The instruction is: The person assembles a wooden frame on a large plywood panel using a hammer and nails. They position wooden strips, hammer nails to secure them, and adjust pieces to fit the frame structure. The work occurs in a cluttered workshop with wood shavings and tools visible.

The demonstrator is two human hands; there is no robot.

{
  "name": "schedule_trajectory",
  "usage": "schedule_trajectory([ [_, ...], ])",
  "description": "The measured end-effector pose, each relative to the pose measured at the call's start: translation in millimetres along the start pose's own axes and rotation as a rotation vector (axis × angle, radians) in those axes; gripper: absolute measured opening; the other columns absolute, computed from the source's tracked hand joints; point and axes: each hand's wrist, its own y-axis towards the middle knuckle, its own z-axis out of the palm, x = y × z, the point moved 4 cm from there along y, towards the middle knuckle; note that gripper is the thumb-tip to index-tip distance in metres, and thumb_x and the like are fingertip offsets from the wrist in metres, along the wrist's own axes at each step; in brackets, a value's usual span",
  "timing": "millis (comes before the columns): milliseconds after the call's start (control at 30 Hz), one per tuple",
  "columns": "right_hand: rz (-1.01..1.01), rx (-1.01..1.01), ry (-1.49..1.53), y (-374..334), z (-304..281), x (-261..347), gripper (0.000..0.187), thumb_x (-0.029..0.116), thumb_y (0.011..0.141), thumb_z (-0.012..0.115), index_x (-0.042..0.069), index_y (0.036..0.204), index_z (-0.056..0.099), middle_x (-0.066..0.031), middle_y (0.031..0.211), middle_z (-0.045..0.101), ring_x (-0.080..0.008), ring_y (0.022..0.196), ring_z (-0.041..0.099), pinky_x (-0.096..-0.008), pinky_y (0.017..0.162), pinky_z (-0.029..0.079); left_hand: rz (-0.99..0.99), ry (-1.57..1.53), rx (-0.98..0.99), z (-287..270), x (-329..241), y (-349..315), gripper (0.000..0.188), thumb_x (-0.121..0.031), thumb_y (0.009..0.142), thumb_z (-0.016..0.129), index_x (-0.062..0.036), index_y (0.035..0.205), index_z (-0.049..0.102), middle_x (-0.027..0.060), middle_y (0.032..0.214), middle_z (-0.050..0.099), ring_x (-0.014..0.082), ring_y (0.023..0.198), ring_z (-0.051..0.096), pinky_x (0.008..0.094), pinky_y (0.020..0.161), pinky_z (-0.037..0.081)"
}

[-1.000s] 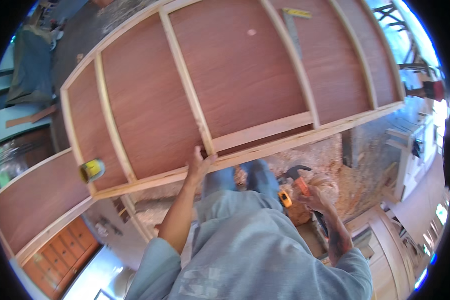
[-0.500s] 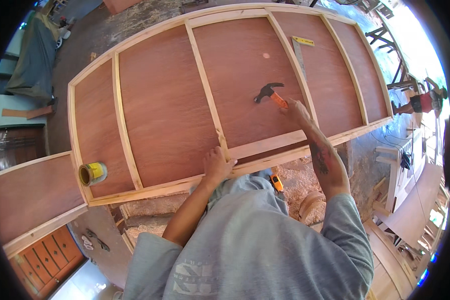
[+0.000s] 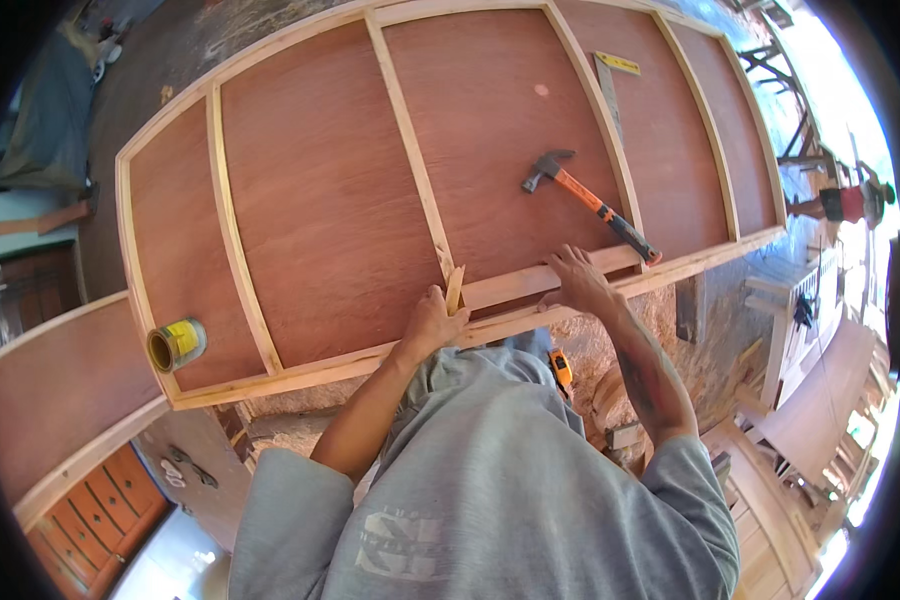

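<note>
My left hand (image 3: 435, 322) is closed on a small wood offcut (image 3: 455, 289), at the near end of a middle crosspiece (image 3: 410, 140). This crosspiece belongs to a large wooden frame (image 3: 330, 362) backed with reddish-brown plywood (image 3: 310, 200). My right hand (image 3: 582, 283) is empty, its fingers apart, over a loose-looking wood strip (image 3: 505, 287) beside the near rail. Just beyond that hand lies a claw hammer (image 3: 595, 205) with an orange and black handle. Its head rests on the plywood, and its grip end crosses a crosspiece toward the near rail.
An open yellow-labelled can (image 3: 176, 345) lies on its side at the frame's left corner. A try square (image 3: 610, 85) with a yellow handle is on the far right panel. An orange tape measure (image 3: 561, 368) is near my waist. Another person (image 3: 850, 203) is at far right.
My right hand has let go of the hammer, which now lies on the frame, and has moved nearer to me over the strip. My left hand now pinches the offcut, raised at a tilt.
</note>
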Motion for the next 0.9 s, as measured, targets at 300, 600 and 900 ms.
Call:
schedule_trajectory([
  [300,0.002,-0.235,0.150,1.1,7.3,-7.2,0.072,0.050,0.066,0.086,0.006,0.120,0.066,-0.0127,0.119,0.059,-0.0352,0.121,0.050,-0.0456,0.106,0.039,0.068,0.257,-0.039,0.3,-6.0,4.1,0.051,-0.021,0.081,0.070,0.0116,0.115,0.053,0.0375,0.107,0.063,0.0483,0.104,0.065,0.0521,0.090,0.053],
  [600,0.009,-0.129,0.171,1.5,-0.7,-4.9,0.073,0.042,0.065,0.088,0.007,0.123,0.061,-0.0139,0.123,0.055,-0.0368,0.124,0.047,-0.0465,0.109,0.037,-0.036,0.179,0.123,-13.9,-20.6,6.2,0.049,-0.018,0.078,0.068,0.0119,0.115,0.056,0.0355,0.111,0.064,0.0472,0.105,0.065,0.0496,0.092,0.054],
  [900,0.043,-0.099,0.151,3.6,17.1,-9.6,0.065,0.019,0.065,0.084,0.011,0.123,0.058,-0.0125,0.122,0.053,-0.0371,0.121,0.047,-0.0467,0.108,0.037,0.062,-0.084,0.292,-102.7,-96.1,-8.1,0.038,-0.019,0.076,0.070,0.0050,0.103,0.060,0.0231,0.083,0.067,0.0352,0.073,0.066,0.0438,0.069,0.052],
])
